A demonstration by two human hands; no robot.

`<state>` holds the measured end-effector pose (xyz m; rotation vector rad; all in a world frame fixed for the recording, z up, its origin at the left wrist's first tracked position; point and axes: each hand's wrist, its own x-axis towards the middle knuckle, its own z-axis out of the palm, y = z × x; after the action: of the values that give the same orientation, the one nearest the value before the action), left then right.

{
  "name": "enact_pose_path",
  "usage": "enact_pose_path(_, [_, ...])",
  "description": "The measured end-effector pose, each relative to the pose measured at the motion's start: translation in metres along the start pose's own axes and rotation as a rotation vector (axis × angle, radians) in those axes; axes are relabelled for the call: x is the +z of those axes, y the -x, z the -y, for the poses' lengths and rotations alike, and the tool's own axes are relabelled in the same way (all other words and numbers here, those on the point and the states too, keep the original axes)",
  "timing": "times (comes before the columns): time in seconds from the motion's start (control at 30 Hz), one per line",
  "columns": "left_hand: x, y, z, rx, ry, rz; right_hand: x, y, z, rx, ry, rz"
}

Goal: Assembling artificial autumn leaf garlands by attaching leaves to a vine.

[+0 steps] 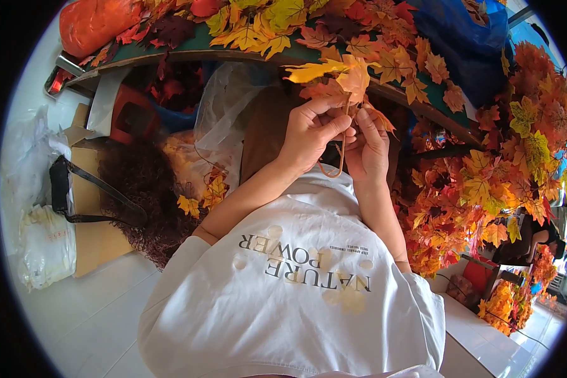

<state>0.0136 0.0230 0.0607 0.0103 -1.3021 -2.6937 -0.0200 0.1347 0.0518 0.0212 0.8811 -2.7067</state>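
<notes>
1. Orange and yellow fake maple leaves on a leaf sprig [341, 80] sit pinched between both hands, held up in front of my chest, just below the table [201, 47] edge.
2. Left hand [309, 133] is closed, thumb and fingers gripping the sprig stem [341, 151] near the leaf base. Right hand [366, 146] is closed on it too, fingertips right beside the left ones.
3. Risk: stem is thin and hangs down in a loop betw. the palms. If I bend it too hard it prob. kinks, or a leaf pops off.
4. Risk: grip is fingertip only. A slip drops the sprig into my lap or onto the floor, where it mixes w/ the loose leaf pile [485, 189] at my right.
5. Risk: leaves on the table overhang the edge close above my hands; lifting could snag and drag some off.
6. Clear plastic bag [223, 107] sits just left, could catch a stray leaf.
</notes>
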Motion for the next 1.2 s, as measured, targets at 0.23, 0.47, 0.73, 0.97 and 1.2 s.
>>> enact_pose_path(0.23, [-0.001, 0.000, 0.001, -0.005, -0.013, -0.008, 0.000, 0.002, -0.001, -0.015, 0.019, -0.007])
enact_pose_path(0.47, [-0.003, -0.001, 0.004, -0.003, -0.061, -0.012, -0.005, 0.002, -0.003, -0.041, 0.025, 0.056])
enact_pose_path(0.73, [-0.003, -0.001, 0.010, 0.098, -0.138, -0.081, -0.007, 0.004, -0.010, -0.083, 0.051, 0.030])
enact_pose_path(0.97, [-0.013, -0.004, 0.010, 0.008, -0.080, -0.066, -0.017, 0.003, -0.009, -0.069, 0.272, 0.081])
enact_pose_path(1.2, [-0.023, -0.013, 0.007, 0.166, 0.149, -0.153, 0.001, 0.013, -0.020, -0.037, 0.268, 0.170])
